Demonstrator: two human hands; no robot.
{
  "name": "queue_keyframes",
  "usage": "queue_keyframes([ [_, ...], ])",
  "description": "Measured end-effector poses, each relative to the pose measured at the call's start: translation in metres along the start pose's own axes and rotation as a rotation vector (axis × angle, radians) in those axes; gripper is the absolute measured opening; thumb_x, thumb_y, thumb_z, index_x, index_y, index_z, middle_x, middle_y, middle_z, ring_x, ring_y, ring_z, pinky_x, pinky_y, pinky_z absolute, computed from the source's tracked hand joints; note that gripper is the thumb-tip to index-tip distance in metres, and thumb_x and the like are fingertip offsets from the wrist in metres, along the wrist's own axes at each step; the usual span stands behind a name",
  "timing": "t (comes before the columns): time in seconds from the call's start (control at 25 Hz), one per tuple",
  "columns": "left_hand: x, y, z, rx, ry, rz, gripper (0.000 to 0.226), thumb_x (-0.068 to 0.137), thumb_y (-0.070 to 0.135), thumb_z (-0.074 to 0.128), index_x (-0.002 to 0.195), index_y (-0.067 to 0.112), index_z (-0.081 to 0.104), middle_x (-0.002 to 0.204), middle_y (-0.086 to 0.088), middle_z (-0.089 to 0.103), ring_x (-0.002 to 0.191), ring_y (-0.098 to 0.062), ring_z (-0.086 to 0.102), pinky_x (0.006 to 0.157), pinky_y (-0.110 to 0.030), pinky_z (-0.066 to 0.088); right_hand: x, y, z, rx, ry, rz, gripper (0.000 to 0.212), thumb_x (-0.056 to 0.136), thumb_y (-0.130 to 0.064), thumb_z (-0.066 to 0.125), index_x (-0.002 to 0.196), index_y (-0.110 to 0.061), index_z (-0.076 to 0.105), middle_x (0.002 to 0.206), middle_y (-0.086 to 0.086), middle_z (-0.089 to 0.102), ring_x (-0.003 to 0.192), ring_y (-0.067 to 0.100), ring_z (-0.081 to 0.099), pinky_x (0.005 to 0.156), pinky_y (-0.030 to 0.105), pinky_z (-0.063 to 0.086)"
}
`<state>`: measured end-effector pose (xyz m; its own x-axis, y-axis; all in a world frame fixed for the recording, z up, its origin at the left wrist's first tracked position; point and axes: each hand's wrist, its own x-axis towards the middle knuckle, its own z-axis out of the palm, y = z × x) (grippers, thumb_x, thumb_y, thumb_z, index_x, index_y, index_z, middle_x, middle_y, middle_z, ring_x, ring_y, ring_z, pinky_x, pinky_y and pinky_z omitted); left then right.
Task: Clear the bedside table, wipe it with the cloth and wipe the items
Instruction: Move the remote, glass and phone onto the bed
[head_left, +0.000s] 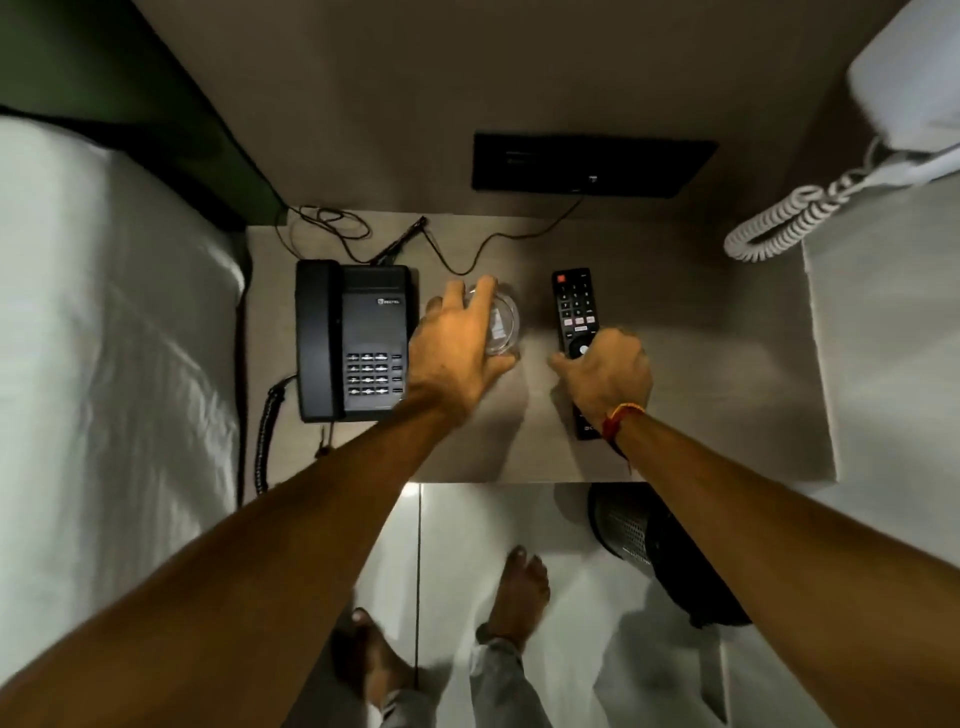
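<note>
The bedside table (701, 395) is a beige top seen from above. A black desk phone (353, 338) sits at its left. In the middle stands a clear glass ashtray (504, 322); my left hand (457, 353) is spread over it, fingers curled around its rim. A black TV remote (571, 306) lies to the right, and my right hand (608, 374) covers its lower half with fingers closing around it. Both items still rest on the table. No cloth is in view.
A white bed (104, 364) borders the table on the left. A black wall socket panel (592, 163) with thin cables (493, 244) is behind. A white coiled cord (789, 218) hangs at right. A black mesh bin (654, 540) stands on the floor by my bare feet.
</note>
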<state>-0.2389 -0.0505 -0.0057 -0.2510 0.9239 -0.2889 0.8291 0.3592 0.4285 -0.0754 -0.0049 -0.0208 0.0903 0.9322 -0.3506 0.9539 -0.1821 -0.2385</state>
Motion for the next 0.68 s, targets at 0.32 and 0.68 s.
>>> queue_keyframes([
  [0.32,-0.08,-0.116,-0.177,-0.063,0.298,-0.095,0.081,0.08,0.048,0.079,0.145,0.026,0.036,0.139,-0.012,0.049,0.122,-0.039,0.058,0.09,-0.051,0.059,-0.103,-0.196,-0.042,0.127,-0.003,-0.333,0.044,0.079,-0.049,0.076,0.105,-0.014,0.073,0.105,0.008,0.073,0.09,0.027,0.073,0.072,0.039,0.063],
  [0.68,-0.3,-0.339,-0.281,-0.092,0.604,-0.519,0.075,0.077,0.047,0.08,0.138,0.028,0.042,0.125,-0.008,0.051,0.116,-0.035,0.055,0.071,-0.038,0.046,-0.35,-0.395,0.042,0.068,-0.223,-0.797,0.049,0.068,-0.048,0.078,0.098,-0.01,0.07,0.104,0.013,0.068,0.094,0.038,0.069,0.073,0.035,0.051],
])
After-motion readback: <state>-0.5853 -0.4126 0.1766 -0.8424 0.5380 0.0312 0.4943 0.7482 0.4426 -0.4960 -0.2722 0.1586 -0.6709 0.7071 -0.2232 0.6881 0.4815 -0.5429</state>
